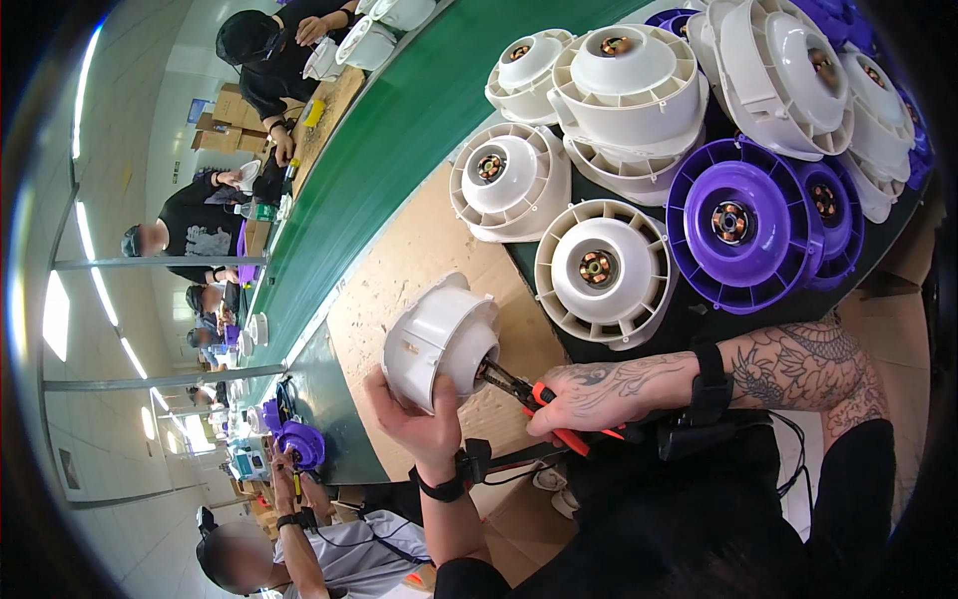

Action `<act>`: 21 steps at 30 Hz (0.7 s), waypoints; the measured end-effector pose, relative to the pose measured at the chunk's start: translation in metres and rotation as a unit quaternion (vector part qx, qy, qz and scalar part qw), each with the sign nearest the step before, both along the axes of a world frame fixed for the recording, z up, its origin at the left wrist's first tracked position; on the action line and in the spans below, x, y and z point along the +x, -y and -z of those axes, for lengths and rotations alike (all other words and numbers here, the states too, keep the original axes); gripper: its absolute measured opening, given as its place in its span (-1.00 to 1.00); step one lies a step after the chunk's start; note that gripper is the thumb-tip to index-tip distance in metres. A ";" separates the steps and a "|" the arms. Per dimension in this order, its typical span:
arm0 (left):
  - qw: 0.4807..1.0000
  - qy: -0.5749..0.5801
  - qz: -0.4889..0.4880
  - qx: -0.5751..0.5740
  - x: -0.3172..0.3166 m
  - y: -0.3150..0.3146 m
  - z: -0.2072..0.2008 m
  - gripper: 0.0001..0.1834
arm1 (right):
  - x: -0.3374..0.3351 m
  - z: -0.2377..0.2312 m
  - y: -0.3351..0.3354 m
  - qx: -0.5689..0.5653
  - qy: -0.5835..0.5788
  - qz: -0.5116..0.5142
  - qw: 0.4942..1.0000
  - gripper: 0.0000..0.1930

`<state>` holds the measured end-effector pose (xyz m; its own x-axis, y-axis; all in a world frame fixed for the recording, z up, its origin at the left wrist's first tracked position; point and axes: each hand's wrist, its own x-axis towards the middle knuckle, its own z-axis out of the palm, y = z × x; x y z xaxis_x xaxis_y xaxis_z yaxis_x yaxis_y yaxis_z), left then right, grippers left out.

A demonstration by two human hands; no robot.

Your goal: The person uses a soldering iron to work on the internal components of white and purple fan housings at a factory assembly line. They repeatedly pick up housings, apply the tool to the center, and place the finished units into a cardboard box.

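A white plastic fan housing (424, 334) is tilted on its side above a cardboard sheet, its round hub facing right. My left hand (421, 424) grips it from below, the fingers wrapped around the rim. In my right hand (609, 392) is a pair of pliers (511, 383) with red-and-black handles. The plier jaws reach into the dark opening at the middle of the hub. What the tips touch inside cannot be made out.
White housings (604, 275) and purple housings (738, 225) with copper coils crowd the right, some stacked. The cardboard sheet (399, 255) covers the bench beside a green conveyor belt (389, 125). Co-workers sit along the belt; one at lower left handles a purple housing (302, 444).
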<state>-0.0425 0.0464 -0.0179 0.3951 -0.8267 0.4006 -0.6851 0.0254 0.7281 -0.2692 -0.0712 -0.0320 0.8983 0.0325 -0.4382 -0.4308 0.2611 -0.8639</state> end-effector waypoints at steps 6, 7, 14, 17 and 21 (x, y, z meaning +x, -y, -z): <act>0.994 0.102 0.004 0.032 -0.028 0.029 -0.035 -0.43 | 0.010 0.019 -0.009 0.022 -0.017 0.008 1.000 -0.61; 0.994 0.100 -0.007 0.044 -0.026 0.028 -0.035 -0.42 | 0.009 0.015 -0.008 0.016 -0.021 0.001 1.000 -0.61; 0.995 0.096 -0.025 -0.001 -0.022 0.018 -0.022 -0.38 | 0.007 0.009 -0.007 -0.064 -0.023 -0.035 0.997 -0.59; 0.996 0.083 -0.026 -0.034 -0.022 0.013 -0.021 -0.36 | 0.010 0.016 -0.012 -0.087 -0.007 -0.030 0.996 -0.60; 0.993 0.092 -0.021 -0.065 -0.022 0.011 -0.019 -0.29 | 0.008 0.026 -0.016 -0.032 0.046 0.017 0.998 -0.64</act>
<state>-0.0642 0.0353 0.0012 0.3386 -0.7470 0.5722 -0.8090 0.0794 0.5824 -0.2612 -0.0550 -0.0578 0.9352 -0.0243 -0.3533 -0.3401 0.2164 -0.9152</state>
